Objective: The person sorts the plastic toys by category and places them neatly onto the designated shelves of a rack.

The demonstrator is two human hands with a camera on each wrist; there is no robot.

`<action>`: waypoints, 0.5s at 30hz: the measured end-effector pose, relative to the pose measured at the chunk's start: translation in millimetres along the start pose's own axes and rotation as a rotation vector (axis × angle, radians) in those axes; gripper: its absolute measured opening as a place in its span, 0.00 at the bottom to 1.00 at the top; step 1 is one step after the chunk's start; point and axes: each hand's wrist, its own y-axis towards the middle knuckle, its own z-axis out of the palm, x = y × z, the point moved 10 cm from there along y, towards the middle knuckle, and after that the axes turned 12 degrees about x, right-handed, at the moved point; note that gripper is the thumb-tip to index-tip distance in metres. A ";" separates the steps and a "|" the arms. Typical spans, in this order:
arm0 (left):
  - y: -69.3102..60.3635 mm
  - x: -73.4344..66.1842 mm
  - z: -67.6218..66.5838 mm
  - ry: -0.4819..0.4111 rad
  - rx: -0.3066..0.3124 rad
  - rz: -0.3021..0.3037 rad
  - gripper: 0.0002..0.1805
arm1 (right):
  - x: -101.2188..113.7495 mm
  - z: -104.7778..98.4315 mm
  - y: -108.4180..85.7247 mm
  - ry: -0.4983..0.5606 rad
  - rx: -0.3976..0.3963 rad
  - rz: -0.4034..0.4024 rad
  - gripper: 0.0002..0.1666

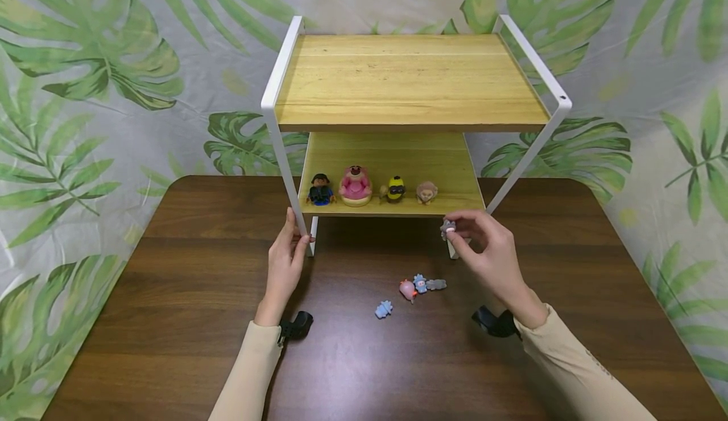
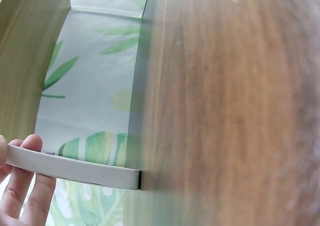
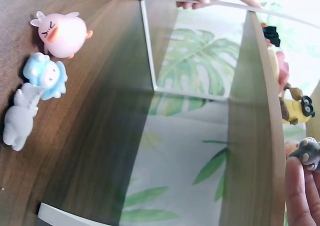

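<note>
Beige sleeves [image 1: 580, 370] reach in from the bottom edge of the head view, each with a black wrist mount [image 1: 493, 322] beside its cuff. Beyond the right cuff, the right hand [image 1: 491, 253] pinches a small gray figurine [image 1: 448, 228] between thumb and fingertips, the gap between them no wider than the toy. It holds the toy in the air at the right front of the lower board [image 1: 392, 149], near a maned lion figurine [image 1: 426, 192].

The left hand [image 1: 284, 266] grips the left front leg [image 1: 282, 162] of the two-tier shelf unit [image 1: 409, 79], low down, thumb on one side of the white bar and fingers on the other, as the left wrist view also shows.

Along the lower board's front edge, left of the lion, stand a yellow Minion figurine [image 1: 395, 188] in goggles, a seated pink bear [image 1: 356, 187] and a dark-haired figure [image 1: 321, 190] in black and blue.

On the dark wooden table [image 1: 188, 345], in front of the shelf unit, a round pink bird toy [image 1: 407, 289] with an orange beak, a blue toy [image 1: 420, 283] with a pale face and a slim gray toy [image 1: 436, 284] lie in a row. One light-blue toy [image 1: 383, 309] lies apart from them, nearer the camera. Leaf-print fabric [image 1: 97, 61] hangs behind.
</note>
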 end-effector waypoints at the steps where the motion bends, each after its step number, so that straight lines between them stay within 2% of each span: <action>1: -0.1 -0.1 0.1 0.001 -0.001 0.001 0.50 | -0.8 -0.8 0.2 -0.002 -0.005 -0.001 0.13; 8: 0.3 -0.1 0.0 0.013 -0.003 -0.005 0.51 | -28.0 -5.3 -2.9 0.013 -0.029 0.021 0.15; 15: 0.8 0.1 -0.5 0.000 -0.006 0.016 0.51 | -27.8 -9.5 1.7 -0.008 -0.065 -0.003 0.16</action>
